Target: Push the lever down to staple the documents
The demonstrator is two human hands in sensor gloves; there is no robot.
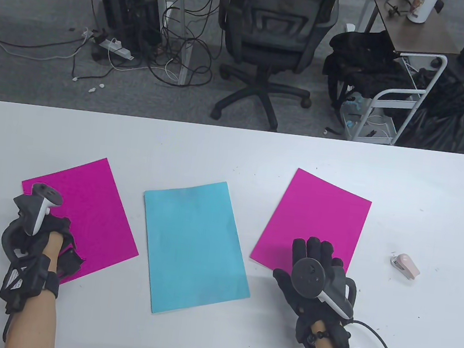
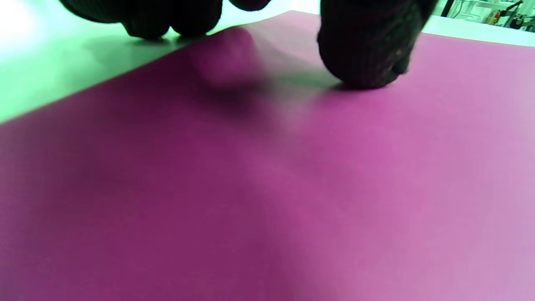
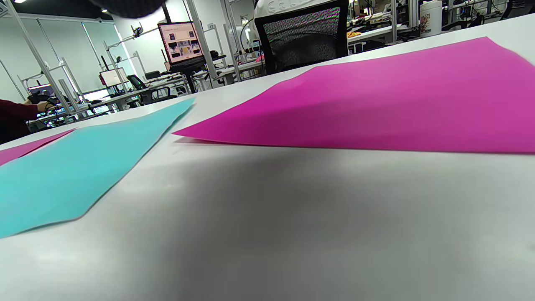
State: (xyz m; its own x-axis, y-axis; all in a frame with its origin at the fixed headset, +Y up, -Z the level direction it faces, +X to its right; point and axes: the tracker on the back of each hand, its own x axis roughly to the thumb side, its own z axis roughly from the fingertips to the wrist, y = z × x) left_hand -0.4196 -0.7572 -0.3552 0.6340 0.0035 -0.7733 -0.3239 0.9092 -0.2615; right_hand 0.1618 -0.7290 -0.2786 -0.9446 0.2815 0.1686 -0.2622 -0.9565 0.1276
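Note:
Three sheets lie on the white table (image 1: pixel 234 153): a magenta sheet (image 1: pixel 83 211) at the left, a blue sheet (image 1: pixel 195 245) in the middle and a second magenta sheet (image 1: pixel 315 218) at the right. A small pink stapler (image 1: pixel 406 265) lies on the table to the right of the right sheet, and neither hand touches it. My left hand (image 1: pixel 63 242) is over the left sheet's near left corner. In the left wrist view one fingertip (image 2: pixel 363 54) touches that sheet (image 2: pixel 292 188) and the others (image 2: pixel 167 16) touch the table beside its edge. My right hand (image 1: pixel 313 251) lies flat, fingers spread, over the right sheet's near edge.
In the right wrist view the right magenta sheet (image 3: pixel 376 96) has its near edge slightly raised off the table, with the blue sheet (image 3: pixel 83 163) to its left. An office chair (image 1: pixel 269 39) and a cart (image 1: pixel 399 88) stand beyond the far edge.

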